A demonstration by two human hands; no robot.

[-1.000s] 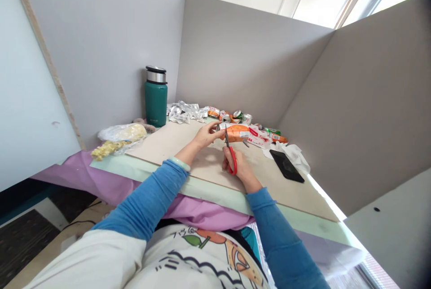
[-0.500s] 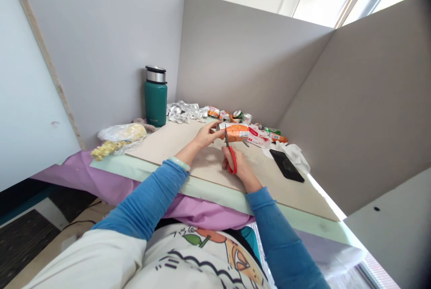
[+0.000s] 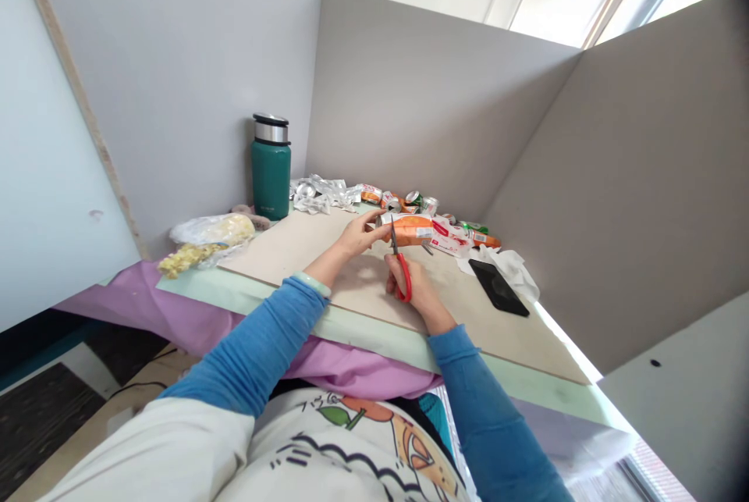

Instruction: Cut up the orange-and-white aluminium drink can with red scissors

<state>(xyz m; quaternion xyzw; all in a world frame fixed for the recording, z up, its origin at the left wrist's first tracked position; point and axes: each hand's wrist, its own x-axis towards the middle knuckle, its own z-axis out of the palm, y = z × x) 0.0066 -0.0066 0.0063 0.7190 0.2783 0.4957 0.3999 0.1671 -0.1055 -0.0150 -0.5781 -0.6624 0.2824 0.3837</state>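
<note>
My left hand (image 3: pixel 358 236) is closed on the near end of an orange drink can (image 3: pixel 413 231), its wall cut into a sheet, held just above the beige board (image 3: pixel 304 248). In my right hand (image 3: pixel 418 283) is a pair of scissors with red handles (image 3: pixel 405 279). The scissor blades point up at the can's left part, and they look close together. Behind and right of the can lies a white and red piece (image 3: pixel 450 236), with other cut cans around it. How far the blades bite into the metal is too small to tell.
A green bottle (image 3: pixel 271 174) stands at the back left, near crumpled silver scraps (image 3: pixel 328 191). Several cans (image 3: pixel 371 194) line the rear. A black phone (image 3: pixel 498 287) and white tissue (image 3: pixel 518 272) lie right. A plastic bag (image 3: pixel 214 229) sits left; grey partitions (image 3: pixel 433 96) enclose the table.
Almost nothing differs. Both hands, the can and the scissors stay in nearly the same place.
</note>
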